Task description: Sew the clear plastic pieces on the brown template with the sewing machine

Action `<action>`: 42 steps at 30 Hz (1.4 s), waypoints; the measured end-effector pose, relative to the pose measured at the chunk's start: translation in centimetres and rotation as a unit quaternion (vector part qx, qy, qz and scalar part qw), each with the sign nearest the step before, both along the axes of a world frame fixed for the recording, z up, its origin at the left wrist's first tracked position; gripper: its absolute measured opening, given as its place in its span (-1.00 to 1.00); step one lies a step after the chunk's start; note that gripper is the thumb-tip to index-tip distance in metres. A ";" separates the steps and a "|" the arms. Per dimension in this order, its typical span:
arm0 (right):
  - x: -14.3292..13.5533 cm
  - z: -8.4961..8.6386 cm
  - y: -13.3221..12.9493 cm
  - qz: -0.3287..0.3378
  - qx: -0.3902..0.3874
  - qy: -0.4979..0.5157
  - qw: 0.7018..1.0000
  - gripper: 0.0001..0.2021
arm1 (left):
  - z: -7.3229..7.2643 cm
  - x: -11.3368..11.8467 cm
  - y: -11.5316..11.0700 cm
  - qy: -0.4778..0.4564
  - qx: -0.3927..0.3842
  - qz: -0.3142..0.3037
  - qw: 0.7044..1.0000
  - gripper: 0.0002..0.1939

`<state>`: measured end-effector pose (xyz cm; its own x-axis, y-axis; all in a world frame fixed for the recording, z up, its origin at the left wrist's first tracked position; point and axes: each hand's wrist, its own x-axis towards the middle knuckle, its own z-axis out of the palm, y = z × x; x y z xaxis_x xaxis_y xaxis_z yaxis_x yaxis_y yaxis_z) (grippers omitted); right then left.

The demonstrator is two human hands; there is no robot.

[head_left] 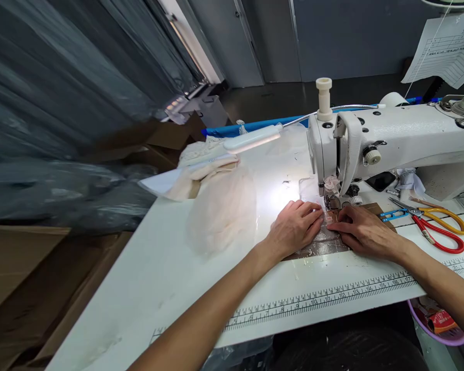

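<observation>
A small strip of sheer pale fabric lies at the needle area of a white sewing machine, just in front of its presser foot. My left hand is on the strip's left side, fingers together and curled down at its edge. From the right, my right hand pinches the strip between thumb and forefinger, close to the foot. Beneath both hands is a brown, shiny plate. A pale gathered scrap hangs on the machine head above the needle.
Red-and-yellow-handled scissors and a blue thread snipper lie right of my right hand. Sheer cream fabric is heaped at left on the white table. A lamp reaches over it. A ruler strip runs along the front edge.
</observation>
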<state>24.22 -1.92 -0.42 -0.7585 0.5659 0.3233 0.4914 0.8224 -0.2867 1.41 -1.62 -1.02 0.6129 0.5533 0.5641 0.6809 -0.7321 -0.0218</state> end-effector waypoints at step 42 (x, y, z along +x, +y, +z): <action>-1.1 -0.4 -0.8 -0.063 0.015 -0.050 0.997 -0.65 | -0.3 -0.8 1.3 -0.025 -0.127 -0.005 0.992 -0.69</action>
<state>23.14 -2.70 -0.86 -0.7111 0.6497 0.2686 0.6161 0.7599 -0.2073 0.61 -0.31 -1.34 0.5946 0.6755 0.4362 0.6688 -0.7166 0.1980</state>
